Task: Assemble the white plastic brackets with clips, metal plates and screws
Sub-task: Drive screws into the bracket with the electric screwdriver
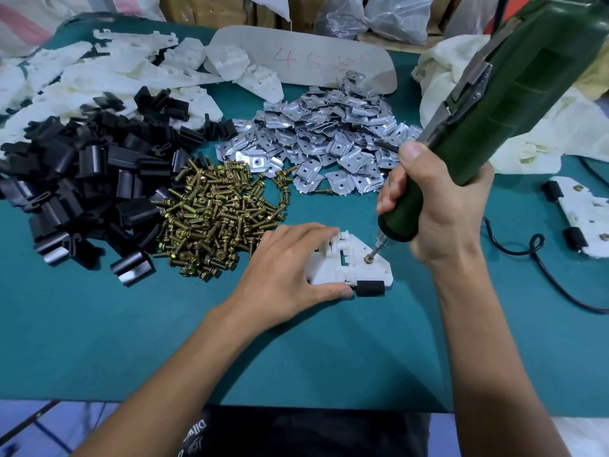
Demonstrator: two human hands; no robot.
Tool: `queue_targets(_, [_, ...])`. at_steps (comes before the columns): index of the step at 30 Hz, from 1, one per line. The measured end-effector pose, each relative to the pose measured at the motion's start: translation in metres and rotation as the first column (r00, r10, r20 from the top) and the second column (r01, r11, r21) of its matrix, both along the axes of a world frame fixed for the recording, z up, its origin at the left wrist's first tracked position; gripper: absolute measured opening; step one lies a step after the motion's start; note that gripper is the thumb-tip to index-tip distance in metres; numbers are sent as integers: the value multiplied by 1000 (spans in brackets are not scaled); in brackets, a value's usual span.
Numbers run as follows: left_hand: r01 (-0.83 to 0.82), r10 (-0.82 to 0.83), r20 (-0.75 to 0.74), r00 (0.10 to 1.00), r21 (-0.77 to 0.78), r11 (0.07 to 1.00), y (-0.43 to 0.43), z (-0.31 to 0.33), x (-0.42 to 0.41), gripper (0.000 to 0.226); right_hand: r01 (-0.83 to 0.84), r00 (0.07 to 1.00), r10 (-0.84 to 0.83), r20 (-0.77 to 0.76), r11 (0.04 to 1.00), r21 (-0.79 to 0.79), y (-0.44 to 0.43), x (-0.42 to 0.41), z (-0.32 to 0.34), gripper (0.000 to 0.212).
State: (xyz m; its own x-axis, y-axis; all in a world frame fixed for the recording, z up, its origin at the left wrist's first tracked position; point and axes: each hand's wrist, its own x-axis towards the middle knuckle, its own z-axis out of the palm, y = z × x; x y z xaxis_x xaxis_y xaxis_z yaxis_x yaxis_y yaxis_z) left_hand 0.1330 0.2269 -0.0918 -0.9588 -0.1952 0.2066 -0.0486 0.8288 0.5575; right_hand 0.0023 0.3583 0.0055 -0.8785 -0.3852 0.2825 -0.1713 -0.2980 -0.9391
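A white plastic bracket lies flat on the teal table, with a black clip fitted on its near edge. My left hand presses down on the bracket's left half, thumb along its front edge. My right hand grips a green electric screwdriver, tilted, its bit resting on a brass screw in the bracket's right part. Piles of brass screws, metal plates and black clips lie behind.
Loose white brackets are heaped at the back left. A finished bracket with clips lies at the right, by a black cable. A cardboard sheet and white bags stand at the back.
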Motion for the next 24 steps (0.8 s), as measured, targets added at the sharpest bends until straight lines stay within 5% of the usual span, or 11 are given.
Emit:
queue_targets(8, [-3,3,5,1000,-4,1000,1,2,0,87,44,999,-43,-9,998,37,4,3,4,19])
queue_targets(14, [-2,2,12,1000,4,1000,1,2,0,87,-28,999,28,40,1000,4,7,3,5,48])
queue_targets(18, [-4,4,2,1000,2,1000,2,3,1,87,9,1000,-10,13,1000,28,3,3,5,21])
queue_targets(24, [-4,4,4,1000,14,1000,1,3,1,87,-2,998,4,-66,1000,30,-4,1,4,24])
